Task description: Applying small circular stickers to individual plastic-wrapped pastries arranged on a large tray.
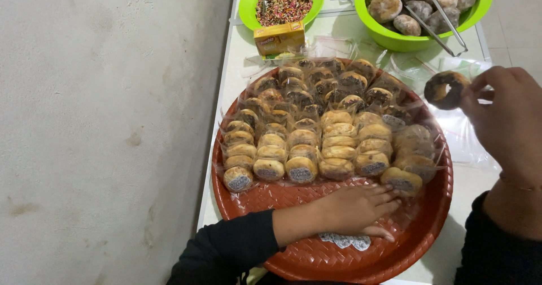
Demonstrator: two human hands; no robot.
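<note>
The right hand (pixel 505 121), at three o'clock, pinches a chocolate-glazed ring doughnut (pixel 446 89) between thumb and fingertips, holding it above a clear plastic bag (pixel 466 135) that lies on the white desk (pixel 237 53). The left hand (pixel 353 210), at six o'clock, lies flat and palm down, fingers together and stretched out, on the bare front part of the round reddish-brown woven tray (pixel 333 259); its fingertips reach just beside the nearest wrapped doughnut (pixel 401 180). Both arms wear black sleeves.

The tray fills the centre and carries rows of small doughnuts in clear plastic wrappers (pixel 316 127), packed touching one another, plain ones nearer, darker-topped ones farther. At twelve o'clock, beyond the tray, a small yellow cardboard box (pixel 279 37) sits before a lime-green plastic bowl of coloured sprinkles (pixel 281 3). At one o'clock a larger lime-green plastic bowl (pixel 395 39) holds sugar-dusted doughnuts with metal tongs (pixel 437 19) resting across them. A pale plastered wall (pixel 107 127) stands at nine o'clock.
</note>
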